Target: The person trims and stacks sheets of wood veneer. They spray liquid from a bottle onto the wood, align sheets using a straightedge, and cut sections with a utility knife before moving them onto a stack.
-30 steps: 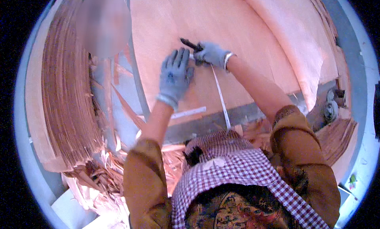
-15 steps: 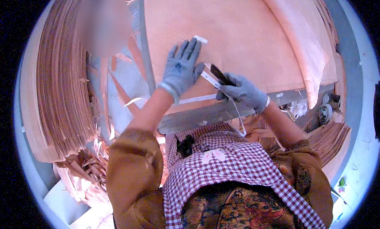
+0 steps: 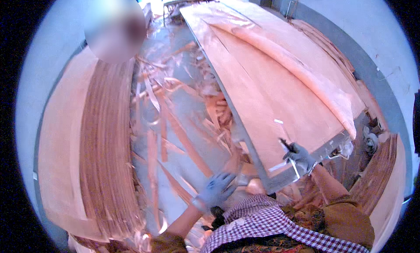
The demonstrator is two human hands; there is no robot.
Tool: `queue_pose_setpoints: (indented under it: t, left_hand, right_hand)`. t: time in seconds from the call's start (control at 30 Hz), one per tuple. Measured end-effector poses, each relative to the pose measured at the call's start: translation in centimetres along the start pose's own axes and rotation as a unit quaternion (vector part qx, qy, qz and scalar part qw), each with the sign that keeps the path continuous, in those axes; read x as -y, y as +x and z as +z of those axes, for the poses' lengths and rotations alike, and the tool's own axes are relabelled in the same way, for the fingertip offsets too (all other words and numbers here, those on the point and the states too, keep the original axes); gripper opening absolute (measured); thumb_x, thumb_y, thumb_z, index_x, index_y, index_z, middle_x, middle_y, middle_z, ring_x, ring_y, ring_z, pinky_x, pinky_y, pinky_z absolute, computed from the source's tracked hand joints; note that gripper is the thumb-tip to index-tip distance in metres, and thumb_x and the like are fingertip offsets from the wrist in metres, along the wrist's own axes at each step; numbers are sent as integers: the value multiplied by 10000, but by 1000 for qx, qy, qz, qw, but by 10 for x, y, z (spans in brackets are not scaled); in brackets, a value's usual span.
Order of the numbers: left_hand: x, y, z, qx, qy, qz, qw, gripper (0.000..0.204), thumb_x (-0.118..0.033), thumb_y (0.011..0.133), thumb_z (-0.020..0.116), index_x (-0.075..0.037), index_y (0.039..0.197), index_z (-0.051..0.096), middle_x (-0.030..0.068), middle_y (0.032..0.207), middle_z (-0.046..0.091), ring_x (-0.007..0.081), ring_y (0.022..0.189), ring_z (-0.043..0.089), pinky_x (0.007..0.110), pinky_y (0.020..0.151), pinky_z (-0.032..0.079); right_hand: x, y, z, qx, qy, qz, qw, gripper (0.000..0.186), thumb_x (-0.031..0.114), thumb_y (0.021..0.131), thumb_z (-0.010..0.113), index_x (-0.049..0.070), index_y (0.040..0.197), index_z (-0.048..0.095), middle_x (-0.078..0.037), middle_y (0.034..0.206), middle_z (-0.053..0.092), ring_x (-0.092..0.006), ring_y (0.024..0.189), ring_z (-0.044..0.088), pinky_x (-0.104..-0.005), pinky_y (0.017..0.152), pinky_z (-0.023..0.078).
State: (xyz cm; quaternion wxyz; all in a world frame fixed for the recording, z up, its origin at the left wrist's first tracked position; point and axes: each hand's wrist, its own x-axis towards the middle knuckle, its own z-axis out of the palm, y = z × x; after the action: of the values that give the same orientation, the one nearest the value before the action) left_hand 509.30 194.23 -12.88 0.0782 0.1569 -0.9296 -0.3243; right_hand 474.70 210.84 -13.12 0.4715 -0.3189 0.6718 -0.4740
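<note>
My right hand (image 3: 301, 158), in a grey glove, is closed around a dark, narrow hand tool (image 3: 284, 144) whose exact kind I cannot make out. A white tape strip (image 3: 295, 169) hangs down from that hand. It is over the near edge of a work table covered with thin reddish wood veneer (image 3: 280, 100). A short white tape piece (image 3: 278, 121) sticks to the veneer, and another white strip (image 3: 278, 167) lies by the near corner. My left hand (image 3: 218, 186), also gloved and a little blurred, is off the table's left side, fingers stretched out and holding nothing.
One veneer sheet is folded back in a long roll (image 3: 302, 69) on the table. To the left stands a thick veneer stack (image 3: 107, 152). Loose veneer strips (image 3: 183, 135) litter the floor between. Another stack (image 3: 378, 165) sits at the near right.
The view has swung up and left, showing more of the room. My left hand has come off the veneer and moved left past the table edge. My right hand keeps the dark tool.
</note>
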Motion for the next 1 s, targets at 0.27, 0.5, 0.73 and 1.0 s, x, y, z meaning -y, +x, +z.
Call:
queue_pose_setpoints:
  t: [0.27, 0.5, 0.73, 1.0]
  left_hand:
    - [-68, -143, -226, 276, -146, 24, 950, 359, -241, 809, 604, 6, 1069, 619, 209, 1155, 571, 404, 1072, 531, 453, 958, 387]
    - [-16, -129, -293, 164, -198, 120, 959, 355, -231, 804, 606, 10, 1065, 619, 213, 1150, 572, 409, 1061, 536, 458, 940, 396]
    - [46, -77, -382, 155, -196, 119, 961, 352, -221, 799, 608, 14, 1062, 619, 217, 1144, 573, 414, 1051, 540, 462, 921, 406]
    - [131, 29, -487, 214, -190, 161, 945, 348, -209, 793, 611, 18, 1057, 619, 222, 1138, 574, 419, 1038, 545, 466, 900, 416]
  right_hand:
    - [49, 59, 235, 280, -266, -212, 898, 231, 279, 833, 611, 78, 924, 541, -89, 748, 584, -197, 689, 570, -355, 651, 457]
    - [70, 116, 293, 324, -274, -130, 896, 237, 257, 847, 582, 39, 930, 537, -90, 783, 578, -186, 710, 541, -336, 668, 443]
    - [79, 239, 326, 319, -217, -159, 909, 289, 273, 805, 597, 26, 947, 546, -132, 841, 597, -237, 773, 569, -373, 710, 445]
    - [146, 370, 351, 283, -98, -146, 943, 168, 181, 831, 574, 35, 905, 534, -50, 748, 579, -161, 687, 529, -315, 632, 433]
